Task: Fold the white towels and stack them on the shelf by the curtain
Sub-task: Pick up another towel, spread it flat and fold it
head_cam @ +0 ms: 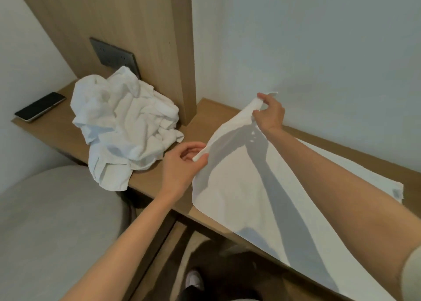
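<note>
We lose the lower right of the spread towel point(239, 198) past the frame's edge, and the right forearm point(341, 182) covers a strip of it. In the crumpled pile point(123, 123) at centre left we cannot count the towels, and it hides the lower corner of the dark socket plate point(111, 55). The grey label point(396, 192) at the towel's far corner is too small to read. Only part of a white shoe point(193, 279) shows at the bottom edge.
</note>
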